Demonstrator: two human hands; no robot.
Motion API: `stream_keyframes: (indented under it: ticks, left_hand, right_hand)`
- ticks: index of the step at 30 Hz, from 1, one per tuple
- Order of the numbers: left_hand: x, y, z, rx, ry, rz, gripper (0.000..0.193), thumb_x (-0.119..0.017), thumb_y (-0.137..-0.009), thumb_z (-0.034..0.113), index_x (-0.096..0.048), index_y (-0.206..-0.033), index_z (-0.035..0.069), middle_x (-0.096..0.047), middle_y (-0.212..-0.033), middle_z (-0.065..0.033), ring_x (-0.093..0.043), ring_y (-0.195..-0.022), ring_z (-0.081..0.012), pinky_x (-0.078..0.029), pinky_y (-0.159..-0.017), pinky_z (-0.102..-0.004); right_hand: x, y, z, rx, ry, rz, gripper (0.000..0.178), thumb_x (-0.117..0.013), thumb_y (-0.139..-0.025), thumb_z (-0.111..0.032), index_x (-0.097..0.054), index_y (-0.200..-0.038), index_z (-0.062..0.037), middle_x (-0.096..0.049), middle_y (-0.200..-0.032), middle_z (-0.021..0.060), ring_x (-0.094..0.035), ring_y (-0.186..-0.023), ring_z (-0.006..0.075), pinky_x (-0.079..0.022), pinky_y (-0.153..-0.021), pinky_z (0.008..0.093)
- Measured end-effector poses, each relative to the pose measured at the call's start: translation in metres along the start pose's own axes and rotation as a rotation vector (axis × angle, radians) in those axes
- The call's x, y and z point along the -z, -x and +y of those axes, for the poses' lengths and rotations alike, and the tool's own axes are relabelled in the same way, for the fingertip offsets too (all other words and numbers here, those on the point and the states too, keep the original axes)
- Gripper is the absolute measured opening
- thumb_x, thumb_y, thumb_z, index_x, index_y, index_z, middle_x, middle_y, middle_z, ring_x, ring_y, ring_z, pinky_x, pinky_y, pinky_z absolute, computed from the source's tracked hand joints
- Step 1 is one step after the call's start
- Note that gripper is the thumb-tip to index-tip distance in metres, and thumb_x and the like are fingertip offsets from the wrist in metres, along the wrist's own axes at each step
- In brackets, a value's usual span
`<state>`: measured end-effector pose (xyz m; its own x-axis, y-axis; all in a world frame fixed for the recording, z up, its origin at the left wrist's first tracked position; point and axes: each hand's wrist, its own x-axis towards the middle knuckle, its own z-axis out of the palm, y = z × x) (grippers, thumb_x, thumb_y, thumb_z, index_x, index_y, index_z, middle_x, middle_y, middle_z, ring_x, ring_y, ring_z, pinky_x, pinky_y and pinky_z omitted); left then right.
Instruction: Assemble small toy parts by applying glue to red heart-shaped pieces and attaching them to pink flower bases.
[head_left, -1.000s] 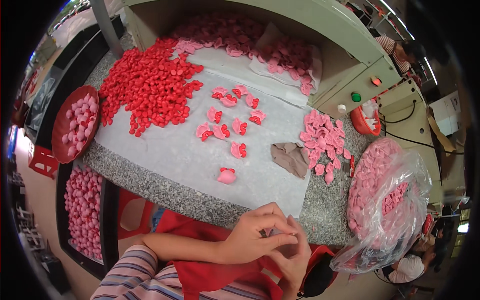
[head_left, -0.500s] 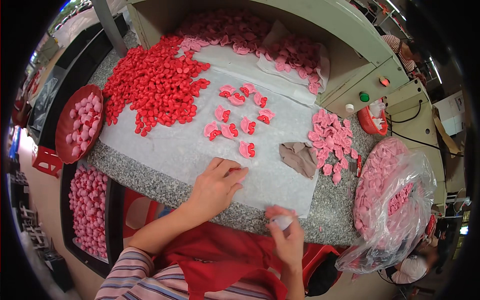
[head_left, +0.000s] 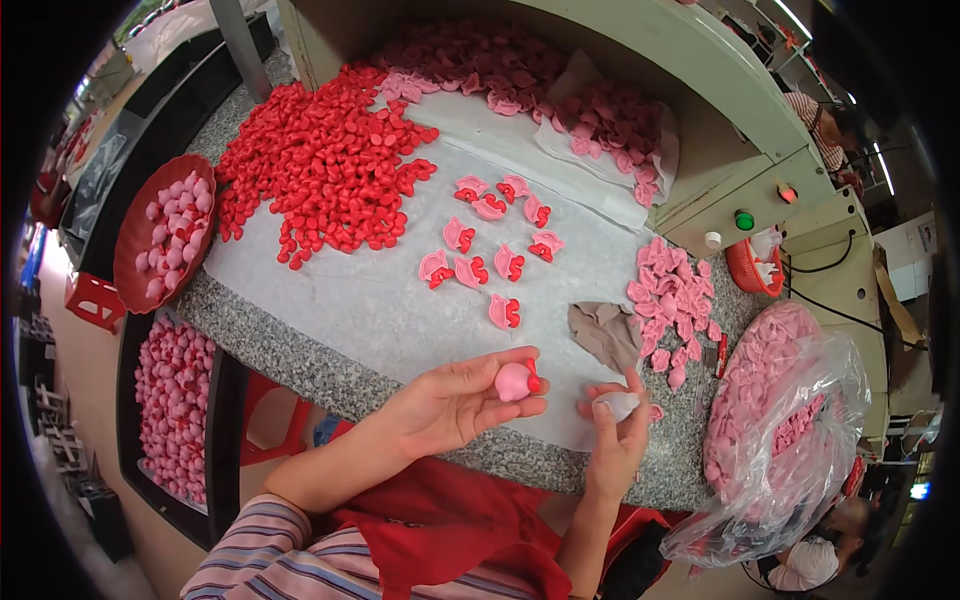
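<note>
My left hand (head_left: 450,402) is raised over the near edge of the paper, pinching a round pink plastic piece (head_left: 515,382) with a red part on its side. To its right, my right hand (head_left: 615,430) is curled around a small whitish object (head_left: 619,404); its kind is unclear. A small pink piece (head_left: 655,412) shows just beside the right fingers. Farther off on the white paper (head_left: 370,320) lie several pink shell-like pieces (head_left: 505,311), each with a red part set against it. A crumpled grey-brown cloth (head_left: 606,333) rests right of them.
A large heap of red pieces (head_left: 320,160) covers the far left. Loose pink pieces (head_left: 672,295) lie at the right, near a plastic-wrapped pink pile (head_left: 765,400). A red bowl (head_left: 125,245) of pink balls stands at the left. Behind is a metal cabinet (head_left: 690,90) holding pink pieces.
My left hand has risen from the paper and moved right, now showing the pink piece with its red part. My right hand has moved up and right with the whitish object. The view shifted slightly.
</note>
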<state>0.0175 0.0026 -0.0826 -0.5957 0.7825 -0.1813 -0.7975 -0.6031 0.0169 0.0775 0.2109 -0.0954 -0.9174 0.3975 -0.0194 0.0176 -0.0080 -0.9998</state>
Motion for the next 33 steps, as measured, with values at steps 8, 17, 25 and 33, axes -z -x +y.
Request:
stream_keyframes:
  ticks: [8,17,25,33]
  left_hand:
    - [0.004,-0.005,-0.004,-0.048,0.055,0.039,0.040,-0.048,-0.089,0.017,-0.037,-0.125,0.002,-0.050,-0.113,-0.0199,-0.052,-0.106,-0.0312,-0.050,-0.084,-0.0275]
    - [-0.008,-0.005,-0.005,-0.173,-0.285,0.179,0.041,-0.055,-0.084,0.007,-0.044,-0.124,0.004,-0.052,-0.114,-0.0173,-0.058,-0.098,-0.0271,-0.050,-0.084,-0.0289]
    - [-0.007,-0.004,-0.010,-0.313,-0.735,0.227,0.037,-0.058,-0.079,-0.004,-0.051,-0.115,0.001,-0.055,-0.108,-0.0104,-0.059,-0.090,-0.0201,-0.050,-0.083,-0.0318]
    - [-0.007,-0.007,-0.012,-0.371,-0.749,0.162,0.034,-0.059,-0.076,-0.008,-0.049,-0.107,0.001,-0.053,-0.105,-0.0090,-0.058,-0.093,-0.0196,-0.050,-0.081,-0.0312]
  right_hand:
    - [0.001,0.002,0.016,-0.032,-0.064,0.101,0.039,-0.059,-0.081,-0.007,-0.041,-0.115,0.0029,-0.056,-0.101,0.0127,-0.057,-0.092,0.0204,-0.050,-0.074,0.0301]
    - [-0.002,0.004,0.015,-0.030,-0.066,0.130,0.032,-0.058,-0.081,-0.002,-0.043,-0.110,0.0032,-0.057,-0.098,0.0132,-0.058,-0.088,0.0180,-0.051,-0.074,0.0303]
    - [-0.002,0.004,0.015,-0.033,-0.045,0.119,0.032,-0.058,-0.081,-0.003,-0.044,-0.109,0.0035,-0.058,-0.099,0.0139,-0.059,-0.090,0.0192,-0.051,-0.075,0.0305]
    - [-0.003,0.005,0.016,-0.029,-0.047,0.114,0.030,-0.058,-0.081,0.000,-0.044,-0.108,0.0039,-0.058,-0.097,0.0128,-0.058,-0.088,0.0170,-0.049,-0.076,0.0280]
